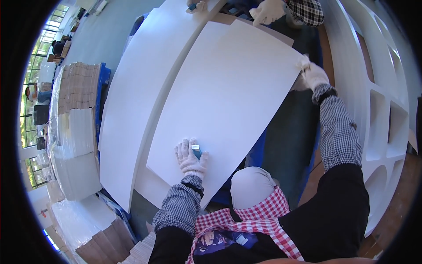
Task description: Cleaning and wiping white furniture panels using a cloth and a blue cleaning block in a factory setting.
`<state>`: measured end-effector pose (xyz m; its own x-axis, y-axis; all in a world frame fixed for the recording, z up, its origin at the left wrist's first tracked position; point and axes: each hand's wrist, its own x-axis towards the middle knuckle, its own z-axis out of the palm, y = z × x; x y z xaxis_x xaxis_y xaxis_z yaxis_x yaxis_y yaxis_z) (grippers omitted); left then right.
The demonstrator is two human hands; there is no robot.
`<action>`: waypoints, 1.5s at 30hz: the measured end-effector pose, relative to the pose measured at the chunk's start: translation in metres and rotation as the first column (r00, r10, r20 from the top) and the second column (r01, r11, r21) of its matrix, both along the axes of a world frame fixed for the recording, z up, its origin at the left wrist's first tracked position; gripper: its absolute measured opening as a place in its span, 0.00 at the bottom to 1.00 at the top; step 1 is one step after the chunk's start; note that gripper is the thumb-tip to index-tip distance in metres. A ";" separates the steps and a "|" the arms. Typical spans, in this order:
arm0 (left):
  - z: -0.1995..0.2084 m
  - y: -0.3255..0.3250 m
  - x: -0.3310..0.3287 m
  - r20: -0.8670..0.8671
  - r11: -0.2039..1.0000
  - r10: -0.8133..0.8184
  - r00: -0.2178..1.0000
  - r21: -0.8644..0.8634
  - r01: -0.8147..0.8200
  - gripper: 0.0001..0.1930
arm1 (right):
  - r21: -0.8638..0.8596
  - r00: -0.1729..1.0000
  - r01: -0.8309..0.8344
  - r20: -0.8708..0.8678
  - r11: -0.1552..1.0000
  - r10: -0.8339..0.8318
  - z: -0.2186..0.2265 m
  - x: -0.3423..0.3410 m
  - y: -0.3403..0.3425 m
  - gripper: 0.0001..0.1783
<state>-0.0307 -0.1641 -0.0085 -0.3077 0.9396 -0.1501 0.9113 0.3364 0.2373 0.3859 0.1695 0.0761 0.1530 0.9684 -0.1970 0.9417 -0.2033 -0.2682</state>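
Observation:
A large, smooth white panel (224, 92) lies flat in front of me. My left hand (191, 162), in a white glove, rests on its near part with the fingers stretched out. Between thumb and forefinger it holds a small blue block with a pale, shiny top (196, 152). At the panel's right edge, near the far corner, my right hand (315, 77), also gloved, is closed on a crumpled white cloth (303, 61). Part of that cloth hangs below the edge, and the fingertips are hidden in it.
Another long white panel (136, 88) lies to the left. Across from me, a co-worker's gloved hands (268, 12) reach in, one with a small blue thing. White pieces with cut-outs (376, 119) stand at right. Stacked boards (77, 88) and wrapped bundles (77, 171) sit at left.

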 end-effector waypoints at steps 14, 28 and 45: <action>-0.006 0.007 -0.001 0.031 1.000 0.017 0.999 0.019 -0.017 0.38 | -0.118 -0.117 0.326 -0.990 0.938 -0.084 0.069 -0.064 -0.131 0.22; -0.020 0.002 0.001 0.039 0.989 0.002 0.999 0.145 -0.007 0.39 | 0.075 0.838 -0.542 0.130 0.837 0.530 -0.003 -0.209 -0.148 0.40; -0.011 0.025 0.003 0.126 0.998 -0.055 0.990 -0.006 0.057 0.41 | 0.153 0.833 -0.477 0.393 0.865 0.390 -0.053 -0.170 -0.116 0.43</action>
